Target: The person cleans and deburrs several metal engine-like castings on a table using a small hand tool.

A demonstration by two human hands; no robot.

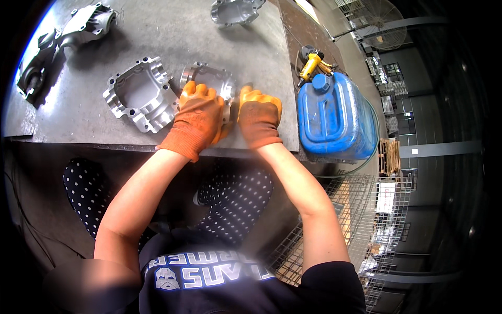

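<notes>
My left hand (194, 119), in an orange knitted work glove with a coated palm, is closed over the near-left rim of a silver cast-metal housing (226, 86). The housing lies on the metal tabletop (172, 31) close to its front edge. Just right of it, my right hand (260, 116) in a matching glove is curled into a fist. Whatever its fingers hold, if anything, is hidden under the glove. Beside my left hand sits a second open housing (151, 118) with bolt holes around its rim.
More castings stand at the table's far left (86, 26), and another housing (235, 11) at the far edge. Right of the tabletop are a blue plastic jerrycan (334, 120) and a yellow power tool (312, 65). Wire mesh cages (324, 225) stand at the lower right.
</notes>
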